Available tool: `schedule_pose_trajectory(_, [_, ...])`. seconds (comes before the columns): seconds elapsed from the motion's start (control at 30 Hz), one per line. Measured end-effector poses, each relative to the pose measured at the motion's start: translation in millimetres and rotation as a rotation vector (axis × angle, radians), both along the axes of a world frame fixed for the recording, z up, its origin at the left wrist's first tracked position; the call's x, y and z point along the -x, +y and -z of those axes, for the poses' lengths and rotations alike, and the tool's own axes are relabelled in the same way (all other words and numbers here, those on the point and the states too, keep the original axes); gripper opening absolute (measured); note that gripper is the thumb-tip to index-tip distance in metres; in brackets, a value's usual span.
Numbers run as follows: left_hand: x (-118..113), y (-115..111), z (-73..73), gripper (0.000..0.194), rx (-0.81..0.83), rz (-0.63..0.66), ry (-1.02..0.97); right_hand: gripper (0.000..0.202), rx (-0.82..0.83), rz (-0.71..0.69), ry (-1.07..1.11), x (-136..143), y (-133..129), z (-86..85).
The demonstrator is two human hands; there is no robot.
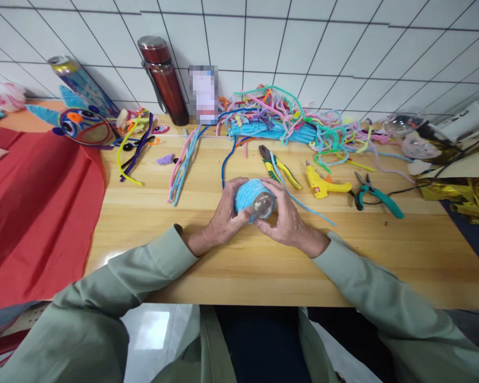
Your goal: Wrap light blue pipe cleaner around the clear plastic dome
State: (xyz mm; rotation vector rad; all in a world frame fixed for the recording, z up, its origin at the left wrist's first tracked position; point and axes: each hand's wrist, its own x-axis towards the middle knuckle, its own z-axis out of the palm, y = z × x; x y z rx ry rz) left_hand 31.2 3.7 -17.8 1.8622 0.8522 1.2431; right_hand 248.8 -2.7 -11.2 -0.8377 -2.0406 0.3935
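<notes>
Between my hands, above the middle of the table, is a round clear plastic piece wrapped in light blue pipe cleaners [246, 192]. Its bare transparent end faces me. My left hand [228, 215] grips its left side, with the thumb across the front. On the other side my right hand [284, 215] holds it, thumb underneath. A loose light blue pipe cleaner [309, 209] trails past my right hand onto the table. Just behind lie yellow-green pliers [287, 173], and a yellow glue gun [325, 183] rests to the right.
A heap of coloured pipe cleaners [279, 125] lies along the tiled wall. Teal pliers [377, 196] lie at right by a black cord. A red flask [165, 80], a phone [203, 96] and a decorated can [83, 85] stand behind. Red cloth [40, 213] covers the left.
</notes>
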Motion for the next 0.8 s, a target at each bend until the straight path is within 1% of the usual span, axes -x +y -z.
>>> schedule_pose_trajectory(0.23, [0.2,0.4,-0.7,0.066,-0.024,0.000,0.025,0.086,0.014,0.005,-0.032,-1.3,-0.1,-0.6])
schedule_pose_trajectory(0.4, [-1.1,0.8,1.4,0.070,-0.005,0.001,-0.006,0.085,-0.006,0.004,-0.012,-0.1,0.2,-1.1])
schedule_pose_trajectory(0.57, [-1.0,1.8,1.8,0.071,-0.019,0.016,0.011,0.086,0.021,0.007,-0.022,-0.7,0.0,-0.9])
schedule_pose_trajectory(0.8, [2.0,-0.5,-4.4,0.062,0.003,0.039,0.027,0.087,0.004,-0.004,-0.010,-0.6,0.0,-1.7])
